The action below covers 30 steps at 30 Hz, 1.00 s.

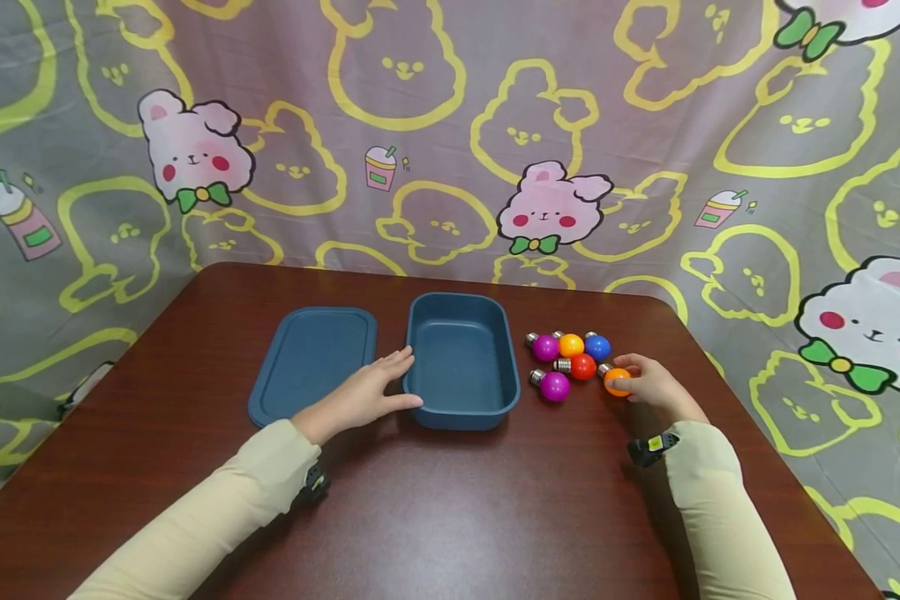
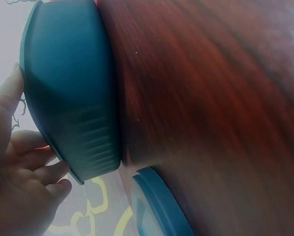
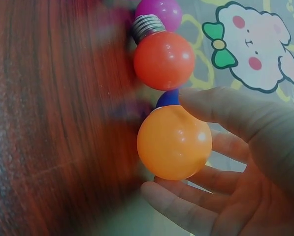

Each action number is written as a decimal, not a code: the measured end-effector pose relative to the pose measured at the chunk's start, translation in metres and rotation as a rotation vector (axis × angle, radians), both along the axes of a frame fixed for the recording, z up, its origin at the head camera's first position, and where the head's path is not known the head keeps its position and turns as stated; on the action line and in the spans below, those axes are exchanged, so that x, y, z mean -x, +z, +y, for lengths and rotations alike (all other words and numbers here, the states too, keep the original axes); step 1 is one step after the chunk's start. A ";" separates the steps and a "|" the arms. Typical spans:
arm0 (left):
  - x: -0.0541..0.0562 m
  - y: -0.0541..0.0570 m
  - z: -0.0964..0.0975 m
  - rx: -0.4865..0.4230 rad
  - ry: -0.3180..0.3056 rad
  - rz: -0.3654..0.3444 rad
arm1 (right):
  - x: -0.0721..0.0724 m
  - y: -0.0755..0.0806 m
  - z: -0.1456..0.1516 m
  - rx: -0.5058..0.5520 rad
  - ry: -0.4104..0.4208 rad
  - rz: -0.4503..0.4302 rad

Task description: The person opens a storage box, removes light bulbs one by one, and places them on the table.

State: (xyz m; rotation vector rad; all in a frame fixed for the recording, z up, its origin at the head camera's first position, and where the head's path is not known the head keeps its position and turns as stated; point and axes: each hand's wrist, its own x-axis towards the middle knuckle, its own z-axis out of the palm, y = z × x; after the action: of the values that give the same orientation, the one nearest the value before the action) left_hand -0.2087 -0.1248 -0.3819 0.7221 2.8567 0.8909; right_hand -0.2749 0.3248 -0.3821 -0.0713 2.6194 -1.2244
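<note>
A dark blue open box (image 1: 461, 421) stands on the table, and the head view shows its bare floor. My left hand (image 1: 367, 396) is at the box's left side, thumb spread and fingers extended; its fingertips touch the rim in the left wrist view. My right hand (image 1: 654, 387) has thumb and fingers round an orange light bulb (image 3: 174, 142), which is at table level. Beside this bulb lie a red bulb (image 1: 583, 367), a blue bulb (image 1: 597, 347), a second orange bulb (image 1: 571, 346) and two purple bulbs (image 1: 555, 387).
A flat blue lid (image 1: 315, 358) lies left of the box, under the left forearm's far side. The brown table (image 1: 450, 517) ends at a patterned cloth (image 1: 435, 150) hanging behind and at both sides.
</note>
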 end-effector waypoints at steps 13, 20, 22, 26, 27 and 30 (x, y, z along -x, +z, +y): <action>0.000 0.000 0.000 0.006 -0.009 0.007 | -0.003 0.001 0.003 -0.019 0.010 0.026; 0.001 0.000 0.000 0.009 -0.008 0.000 | -0.004 0.004 0.007 -0.022 0.023 0.039; 0.000 0.001 0.000 0.013 -0.008 -0.003 | -0.003 0.007 0.007 -0.031 0.025 0.037; 0.001 0.002 -0.003 0.014 -0.014 -0.001 | -0.001 0.014 0.007 -0.096 0.037 0.048; 0.001 0.002 -0.003 0.012 -0.014 -0.002 | 0.000 0.016 0.007 -0.116 0.039 0.051; 0.001 0.006 -0.007 -0.012 -0.014 -0.004 | 0.001 0.023 0.005 -0.159 0.046 0.064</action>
State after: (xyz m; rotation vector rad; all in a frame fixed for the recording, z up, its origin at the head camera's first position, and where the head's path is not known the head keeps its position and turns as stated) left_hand -0.2100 -0.1317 -0.3763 0.7396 2.8419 0.9076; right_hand -0.2759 0.3296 -0.3588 -0.1428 2.7436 -1.0115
